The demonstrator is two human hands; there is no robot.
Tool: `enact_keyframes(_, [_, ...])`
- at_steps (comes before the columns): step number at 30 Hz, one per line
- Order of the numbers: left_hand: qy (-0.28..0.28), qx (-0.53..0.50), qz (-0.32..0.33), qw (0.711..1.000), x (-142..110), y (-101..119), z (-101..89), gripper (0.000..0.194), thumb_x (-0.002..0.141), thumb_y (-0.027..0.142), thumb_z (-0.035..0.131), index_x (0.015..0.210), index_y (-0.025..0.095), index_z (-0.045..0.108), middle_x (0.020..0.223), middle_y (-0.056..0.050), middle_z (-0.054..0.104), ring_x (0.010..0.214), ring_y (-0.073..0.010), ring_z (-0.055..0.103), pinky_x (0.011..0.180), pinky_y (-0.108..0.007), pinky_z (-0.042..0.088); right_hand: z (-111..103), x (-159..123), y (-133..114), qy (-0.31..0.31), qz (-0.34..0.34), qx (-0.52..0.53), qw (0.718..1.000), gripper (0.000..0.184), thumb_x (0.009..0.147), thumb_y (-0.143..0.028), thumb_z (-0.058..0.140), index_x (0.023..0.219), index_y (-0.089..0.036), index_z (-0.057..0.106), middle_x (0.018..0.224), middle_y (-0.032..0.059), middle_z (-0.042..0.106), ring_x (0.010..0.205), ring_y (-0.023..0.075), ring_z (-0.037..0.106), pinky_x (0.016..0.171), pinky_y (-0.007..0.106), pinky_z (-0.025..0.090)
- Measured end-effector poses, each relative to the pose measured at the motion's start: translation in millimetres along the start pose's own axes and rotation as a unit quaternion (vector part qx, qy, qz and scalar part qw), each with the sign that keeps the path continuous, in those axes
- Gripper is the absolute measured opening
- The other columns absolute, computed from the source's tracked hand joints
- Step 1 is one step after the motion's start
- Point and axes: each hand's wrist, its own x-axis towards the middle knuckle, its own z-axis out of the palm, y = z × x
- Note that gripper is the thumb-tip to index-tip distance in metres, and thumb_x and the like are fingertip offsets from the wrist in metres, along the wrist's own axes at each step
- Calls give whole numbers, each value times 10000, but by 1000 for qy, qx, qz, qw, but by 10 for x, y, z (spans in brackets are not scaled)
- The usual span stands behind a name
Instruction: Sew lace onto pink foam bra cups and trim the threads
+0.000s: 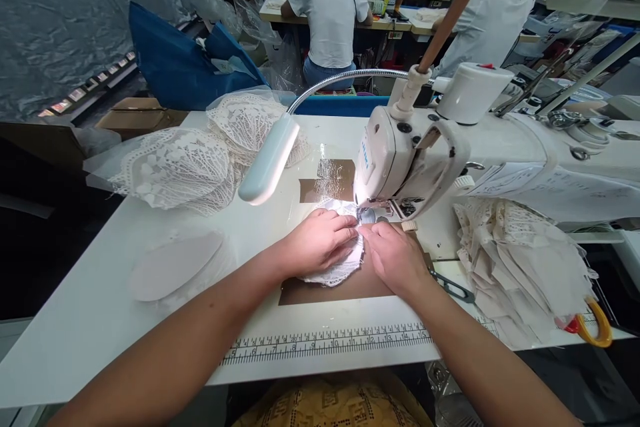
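A white lace fabric piece point(340, 272) with a scalloped edge lies under the needle area of the white sewing machine point(383, 153). My left hand point(320, 240) rests over this piece, fingers close together and bent onto it beside the presser foot point(359, 212). Just right of the foot, my right hand point(393, 253) pinches the edge of the same piece between thumb and forefinger. The fingertips of both hands nearly meet. Beneath the lace is a brown patch point(320, 292) on the tabletop. The needle point is hidden.
Lace pieces point(175, 167) are stacked at the back left, near the lamp point(270, 160). Pale oval pieces point(175, 267) lie at left. More cut pieces point(525, 267), thread snips point(453, 287) and orange-handled scissors point(593, 323) are at right. Two people sit beyond the table.
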Motion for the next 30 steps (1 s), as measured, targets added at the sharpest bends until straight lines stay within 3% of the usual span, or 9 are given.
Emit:
enact_keyframes(4, [28, -20, 10, 999, 2, 1, 19, 226, 934, 202, 464, 1077, 159, 634, 1166, -124, 622, 977, -230, 570, 853, -382, 436, 12, -32, 27, 21, -13, 7, 1000, 400, 861, -69, 404, 1133, -158, 683, 815, 74, 630, 719, 188, 517, 659, 294, 378])
enact_keyframes(10, [19, -60, 42, 997, 1, 14, 42, 263, 883, 119, 470, 1098, 155, 618, 1045, -117, 641, 935, -217, 570, 852, -372, 437, 34, -138, 77, 50, -57, 42, 996, 365, 828, -61, 453, 1073, -175, 697, 805, 56, 631, 721, 169, 510, 691, 283, 386])
enact_keyframes(20, [-13, -40, 51, 998, -9, -8, 14, 312, 835, 77, 464, 1102, 164, 601, 1033, -91, 629, 868, -190, 559, 857, -364, 401, -37, -106, 52, -2, -26, 39, 999, 390, 826, -59, 443, 1115, -169, 681, 860, 69, 646, 786, 184, 538, 715, 288, 400])
enact_keyframes(30, [-19, -1, 34, 999, -14, 18, 29, 222, 906, 128, 437, 1028, 143, 622, 975, -105, 603, 860, -204, 514, 756, -334, 409, -62, -47, 19, -31, 1, 29, 999, 431, 831, -52, 415, 1165, -171, 660, 888, 73, 650, 806, 192, 550, 703, 290, 389])
